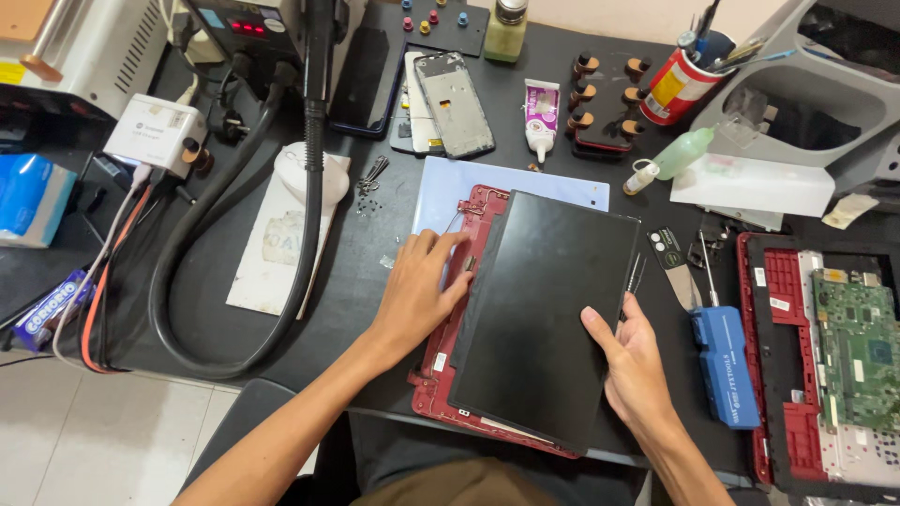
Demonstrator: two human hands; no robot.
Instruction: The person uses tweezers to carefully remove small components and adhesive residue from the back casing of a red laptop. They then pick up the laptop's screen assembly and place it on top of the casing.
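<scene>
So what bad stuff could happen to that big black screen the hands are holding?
The black screen panel sits loose on the red lid frame, and the right hand grips only its edge, so it might slip or crack. The left hand is pressing at the panel's left edge near the frame, where a hard tug could harm small parts. The panel's lower corner reaches the table edge, so it could perhaps slide off.
</scene>
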